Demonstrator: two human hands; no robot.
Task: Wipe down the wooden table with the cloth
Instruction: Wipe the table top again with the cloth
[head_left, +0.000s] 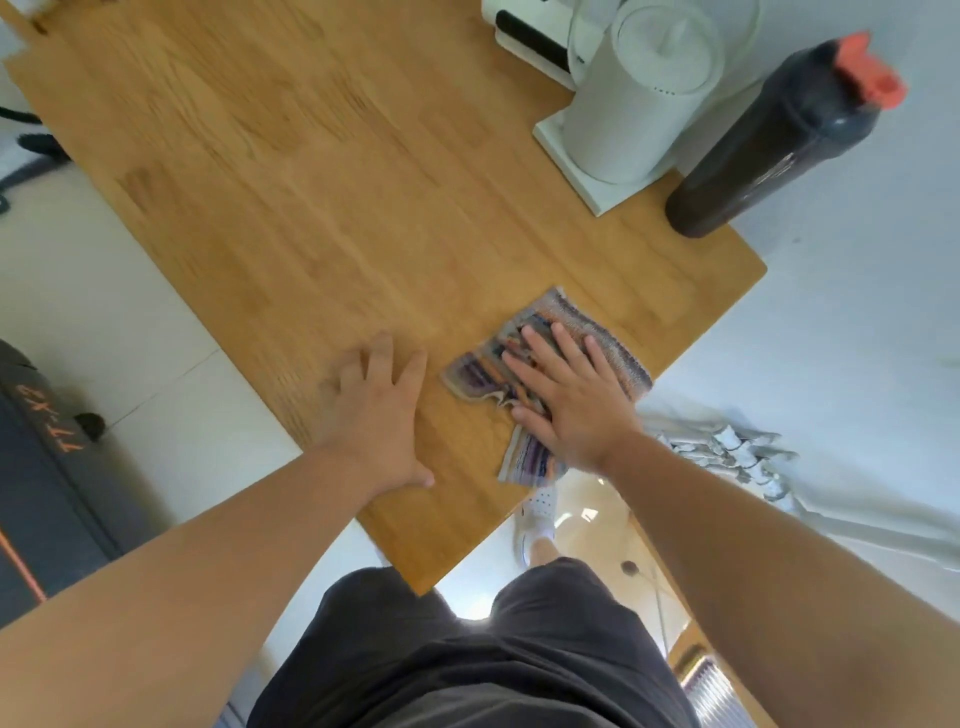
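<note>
The fingers (566, 343) of the right hand (576, 410) are straight and spread, pressing flat on the striped cloth (618, 343). The cloth lies rumpled beneath palm and fingers on the wooden counter (311, 182). One end shows past the fingertips and another bunches under the heel of the hand, at the counter's near edge. Just to the left of those fingers, apart from the cloth, the left hand (379, 415) lies palm down on bare wood, its fingers (382, 353) also straight and splayed, holding nothing. Well beyond the right fingertips stands a white kettle (639, 98) on a white square base (582, 171). Just right of it a dark bottle (769, 140) with an orange cap (867, 73) stands at the counter's edge. Behind the kettle sits a white appliance (524, 36), partly cut off by the frame. Between the fingers and these things the wood is bare. Off the counter, far left of the left fingers, a dark case (47, 467) with orange lettering lies on the floor. Below the right wrist there is a white shoe (537, 514), and right of that wrist a crumpled pale fabric (727, 447).
</note>
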